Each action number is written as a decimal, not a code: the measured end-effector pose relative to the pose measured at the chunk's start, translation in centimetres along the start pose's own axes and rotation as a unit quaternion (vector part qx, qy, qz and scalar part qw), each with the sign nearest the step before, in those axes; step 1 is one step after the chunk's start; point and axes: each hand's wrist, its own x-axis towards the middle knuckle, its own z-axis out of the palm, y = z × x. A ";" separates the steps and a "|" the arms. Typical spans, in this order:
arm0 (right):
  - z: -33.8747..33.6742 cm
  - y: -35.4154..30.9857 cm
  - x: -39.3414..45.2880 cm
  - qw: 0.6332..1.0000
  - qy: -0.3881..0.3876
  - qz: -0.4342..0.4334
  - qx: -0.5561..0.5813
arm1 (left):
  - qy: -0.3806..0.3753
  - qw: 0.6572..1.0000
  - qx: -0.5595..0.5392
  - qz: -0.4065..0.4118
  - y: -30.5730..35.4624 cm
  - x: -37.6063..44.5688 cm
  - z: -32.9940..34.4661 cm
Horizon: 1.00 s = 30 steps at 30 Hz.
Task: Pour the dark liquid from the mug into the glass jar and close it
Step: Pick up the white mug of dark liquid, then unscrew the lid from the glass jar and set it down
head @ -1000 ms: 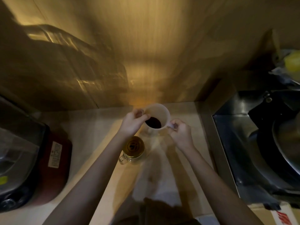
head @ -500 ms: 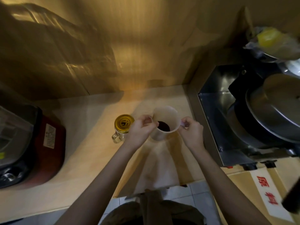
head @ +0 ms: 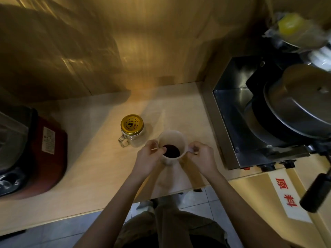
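A white mug (head: pixel 176 139) with dark liquid (head: pixel 171 151) in its bottom stands upright over the pale counter (head: pixel 93 169). My left hand (head: pixel 149 158) grips its left rim and side. My right hand (head: pixel 201 156) pinches the handle on its right. A glass jar (head: pixel 132 138) with a side handle stands just to the mug's upper left, apart from it, and a gold lid (head: pixel 132 124) sits on top of it.
A dark red appliance (head: pixel 35 153) fills the counter's left end. On the right sits a steel stove box (head: pixel 238 126) with a lidded pan (head: pixel 297 108); a black pan handle (head: pixel 315 192) juts toward me. A wooden wall rises behind.
The mug and both hands have come nearer to me and sit lower in view. The camera has tilted, so the jar now appears up and to the left of the mug.
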 end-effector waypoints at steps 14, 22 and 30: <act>-1.0 -1.1 1.0 0.985 -0.158 0.043 0.055 | 0.010 1.000 -0.008 0.012 0.5 -0.3 -1.7; -1.3 -6.4 4.9 0.995 -0.086 -0.033 0.036 | 0.181 0.979 0.003 0.097 -0.1 -1.0 -5.4; 4.1 -12.9 6.9 0.954 -0.163 -0.203 -0.146 | 0.194 0.965 0.156 0.085 -2.6 3.3 -7.6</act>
